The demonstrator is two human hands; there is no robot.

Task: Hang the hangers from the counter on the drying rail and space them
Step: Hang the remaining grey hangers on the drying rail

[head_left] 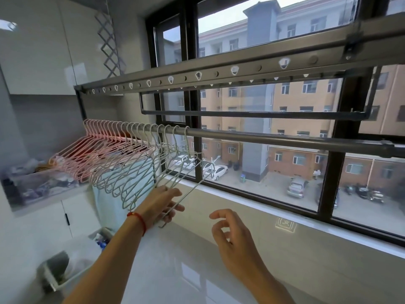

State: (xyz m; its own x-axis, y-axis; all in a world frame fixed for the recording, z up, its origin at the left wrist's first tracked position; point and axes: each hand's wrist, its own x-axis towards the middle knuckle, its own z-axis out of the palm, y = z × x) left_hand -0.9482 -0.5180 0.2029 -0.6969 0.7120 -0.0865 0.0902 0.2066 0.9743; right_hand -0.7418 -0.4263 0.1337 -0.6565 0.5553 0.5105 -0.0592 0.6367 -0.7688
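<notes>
Right hand (230, 233): fingers loosely curled, holding nothing, hovering over counter (197, 270).
Left hand (161, 202): gripping lower bar of rightmost white hanger (186, 172).
Hangers: pink bunch (98, 150) left, white beside, all hooked on rail (274, 138); too packed to count.

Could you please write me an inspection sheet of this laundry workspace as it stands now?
Surface: glossy pale stone counter below the window; no hangers seen lying on it.
Job's things: pink wire hangers and pale green wire hangers bunched at the left end of the round grey metal drying rail; the rest of the rail is bare.
Clutter: clear plastic box of mixed items at left; white bin below.
Grips: left hand holds the rightmost hanger's lower bar; right hand free, fingers loosely curled.
Cables: nothing seen.
Surroundings: dark-framed window, perforated grey upper rack bar, glossy white wall cabinets.
</notes>
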